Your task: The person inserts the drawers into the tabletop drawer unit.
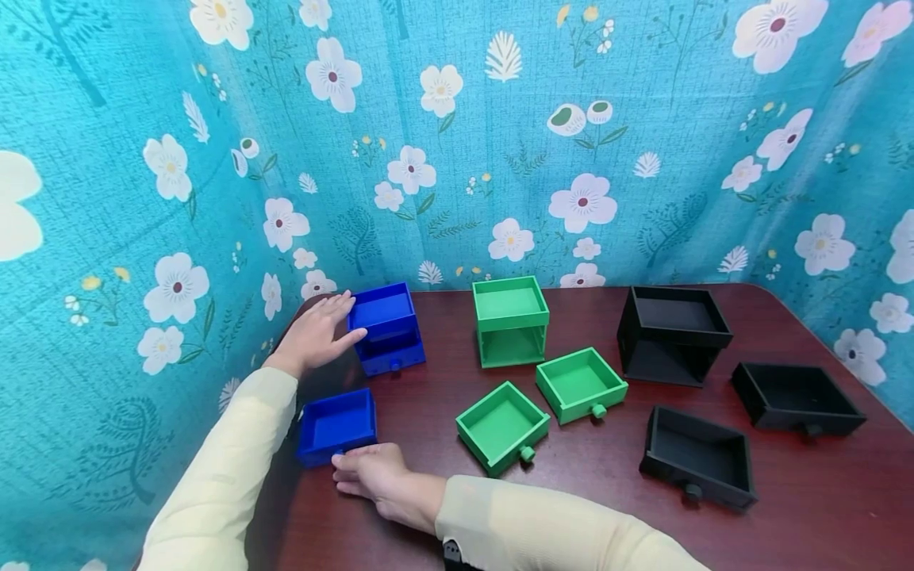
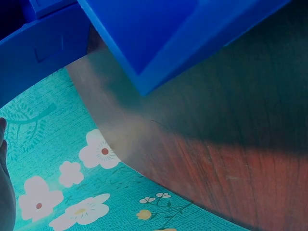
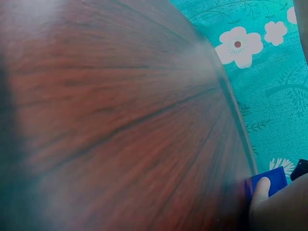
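A small blue cabinet (image 1: 385, 305) stands at the back left, its lower drawer (image 1: 395, 357) in place below a hollow upper slot. My left hand (image 1: 314, 335) rests at the cabinet's left side, fingers extended and thumb spread toward its front edge. Nearer me lies a loose blue drawer (image 1: 337, 424). My right hand (image 1: 378, 476) pinches this drawer at its front, where the knob is hidden by thumb and fingers. In the right wrist view, the thumb (image 3: 262, 187) overlaps the blue drawer (image 3: 276, 180).
A green cabinet (image 1: 510, 305) stands mid-table with two loose green drawers (image 1: 503, 424) before it. To the right are a black cabinet (image 1: 674, 313) and two black drawers (image 1: 700, 452). The flowered curtain (image 1: 428, 159) hangs along the table's back and left edges.
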A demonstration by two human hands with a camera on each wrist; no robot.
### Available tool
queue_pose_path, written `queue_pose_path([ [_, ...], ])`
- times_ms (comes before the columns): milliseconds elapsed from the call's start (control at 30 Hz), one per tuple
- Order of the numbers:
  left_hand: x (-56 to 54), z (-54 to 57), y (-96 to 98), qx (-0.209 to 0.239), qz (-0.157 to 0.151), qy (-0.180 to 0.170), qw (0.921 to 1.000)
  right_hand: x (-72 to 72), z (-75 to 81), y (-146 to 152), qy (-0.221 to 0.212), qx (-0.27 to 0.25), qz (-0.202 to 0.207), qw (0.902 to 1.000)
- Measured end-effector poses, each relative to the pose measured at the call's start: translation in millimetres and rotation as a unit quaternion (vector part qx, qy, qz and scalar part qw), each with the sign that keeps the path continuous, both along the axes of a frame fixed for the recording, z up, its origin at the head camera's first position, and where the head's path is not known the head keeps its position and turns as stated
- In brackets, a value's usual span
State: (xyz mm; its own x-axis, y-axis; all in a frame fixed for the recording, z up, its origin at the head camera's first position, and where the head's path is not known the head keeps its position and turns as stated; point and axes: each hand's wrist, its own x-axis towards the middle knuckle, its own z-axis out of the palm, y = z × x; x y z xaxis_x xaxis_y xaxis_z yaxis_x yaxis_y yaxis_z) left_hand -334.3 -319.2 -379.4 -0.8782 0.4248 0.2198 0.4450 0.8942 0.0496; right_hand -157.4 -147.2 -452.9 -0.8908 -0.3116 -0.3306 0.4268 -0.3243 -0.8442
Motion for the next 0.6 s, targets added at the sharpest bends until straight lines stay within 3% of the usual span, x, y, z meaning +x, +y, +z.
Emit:
queue_pose_path([
  [267,0.0,-0.1,0.7,0.002,0.003,-0.001,1.0,-3.4,-0.6,-8.0,-0.033,0.007,0.003,0.9994],
  [600,0.8,-0.7,1.2,0.008,0.009,-0.002,0.9999,-4.0,-1.7,-8.8,-0.039,0.004,-0.003,0.9992],
])
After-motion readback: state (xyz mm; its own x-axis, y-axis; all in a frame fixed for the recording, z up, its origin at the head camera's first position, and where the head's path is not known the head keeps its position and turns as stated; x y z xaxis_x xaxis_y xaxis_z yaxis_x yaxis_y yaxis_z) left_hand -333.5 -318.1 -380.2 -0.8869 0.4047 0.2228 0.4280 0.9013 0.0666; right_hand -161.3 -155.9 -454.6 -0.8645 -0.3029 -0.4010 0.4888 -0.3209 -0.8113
